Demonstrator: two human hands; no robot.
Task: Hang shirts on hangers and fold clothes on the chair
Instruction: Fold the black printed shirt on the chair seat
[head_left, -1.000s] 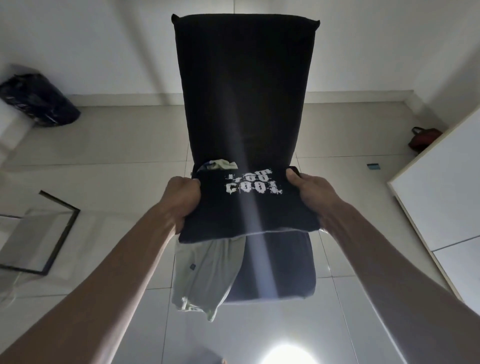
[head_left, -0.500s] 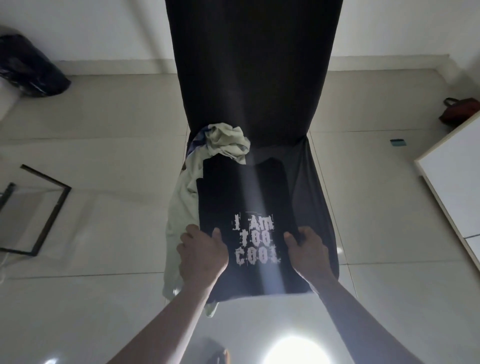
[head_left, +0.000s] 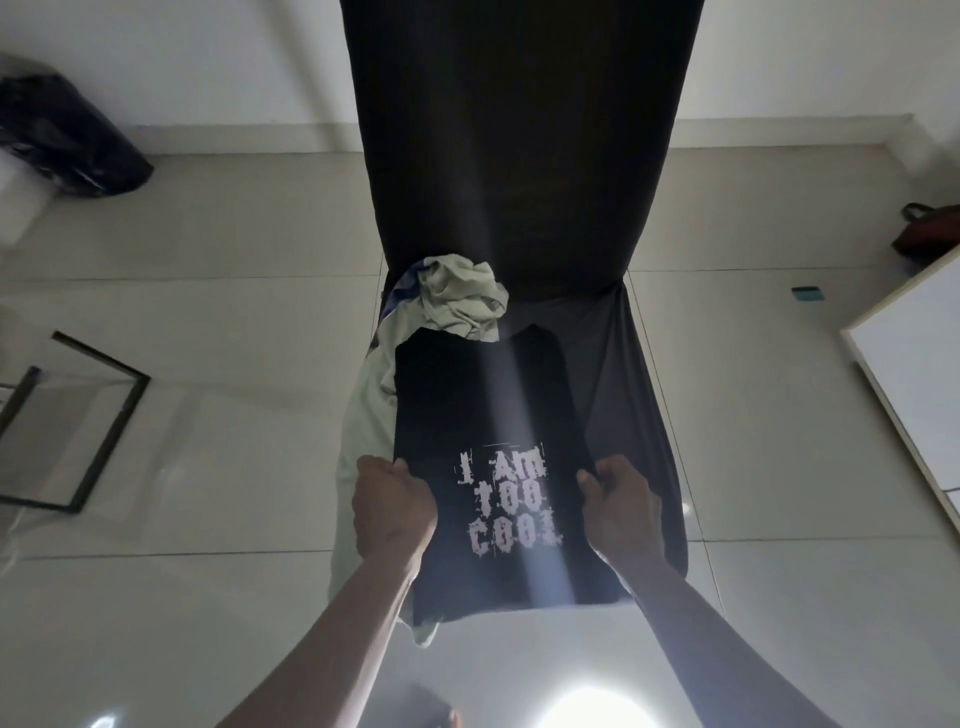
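Both hands grip the black shirt on the dark chair, pale tiled floor around.

The room was dim and grey. A bright glare spot burned out on the glossy floor at the bottom edge, and a pale streak of lens flare ran up from it across the black shirt to the chair back. Dark fabrics lost nearly all detail. The wide lens bowed the floor lines and stretched the forearms at the frame's lower corners. Focus was soft throughout.
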